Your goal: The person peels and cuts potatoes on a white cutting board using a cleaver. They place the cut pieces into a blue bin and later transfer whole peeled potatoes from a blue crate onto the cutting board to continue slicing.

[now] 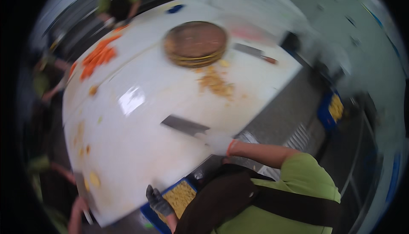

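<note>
A cleaver [184,124] with a broad grey blade is gripped in my right hand [217,142], which wears a white glove with an orange cuff. Its blade points left, low over the white table [149,149] or touching it; I cannot tell which. My left hand [158,200], in a dark grey glove, is at the table's near edge with its fingers apart and nothing visible in them. Beside and partly under that hand is a blue crate [194,183] filled with small pale-yellow cut pieces [181,198].
A round wooden chopping block [196,40] stands on the table, yellowish scraps [217,83] before it. Right of it lies a second cleaver [249,50]. Carrots [99,57] are piled far left. Co-workers [117,6] stand along the left side, one holding a knife [84,191]. Another blue crate [330,110] stands right.
</note>
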Demonstrator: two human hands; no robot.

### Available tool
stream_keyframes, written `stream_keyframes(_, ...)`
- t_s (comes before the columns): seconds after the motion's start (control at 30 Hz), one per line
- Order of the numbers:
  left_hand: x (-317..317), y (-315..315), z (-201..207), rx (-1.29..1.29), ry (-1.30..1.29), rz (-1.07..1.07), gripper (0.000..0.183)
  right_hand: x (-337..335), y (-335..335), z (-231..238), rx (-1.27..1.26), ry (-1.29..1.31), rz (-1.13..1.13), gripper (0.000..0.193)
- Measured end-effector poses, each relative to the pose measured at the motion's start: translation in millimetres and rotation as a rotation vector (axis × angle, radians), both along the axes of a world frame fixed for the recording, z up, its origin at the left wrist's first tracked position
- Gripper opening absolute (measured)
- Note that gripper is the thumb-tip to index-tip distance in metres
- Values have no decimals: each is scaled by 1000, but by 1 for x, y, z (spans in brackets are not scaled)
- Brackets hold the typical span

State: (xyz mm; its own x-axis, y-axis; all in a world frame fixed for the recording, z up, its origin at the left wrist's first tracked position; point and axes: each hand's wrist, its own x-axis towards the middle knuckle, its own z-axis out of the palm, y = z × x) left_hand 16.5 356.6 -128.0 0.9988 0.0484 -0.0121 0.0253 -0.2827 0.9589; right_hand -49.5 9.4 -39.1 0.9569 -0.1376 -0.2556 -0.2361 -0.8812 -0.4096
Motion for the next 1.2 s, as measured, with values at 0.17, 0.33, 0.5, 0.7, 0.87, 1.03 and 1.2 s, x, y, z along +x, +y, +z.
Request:
stream_keyframes(0.17, 40, -30, -24, 77, -39, -264, 28, -22, -7, -49, -120, -156, -56, 37)
stream_keyframes(0.33, 42, -97, -15, -126, -93, -410, 27, 5, -16, -64, -108, -157, -142, 34)
stream_keyframes(0.5, 22, -144, 8, -1, -151, -517, 25, 10, -16, -62, 11, -298, -103, 33)
stream_keyframes(0.7, 15, -155, 5, 36, -119, -686, 22, -76, 2, -38, 324, -403, -474, 21)
stream_keyframes(0.87, 1, -190, 12, -5, -127, -883, 20, -159, 23, -96, 363, -379, -820, 15)
stream_keyframes(1.03, -32, -250, 27, -34, -96, -1091, 20, -207, 10, -111, 331, -326, -906, 18)
stream_keyframes(1.2, -78, -315, 29, -121, -97, -1316, 24, -242, -25, -117, 314, -363, -946, 22)
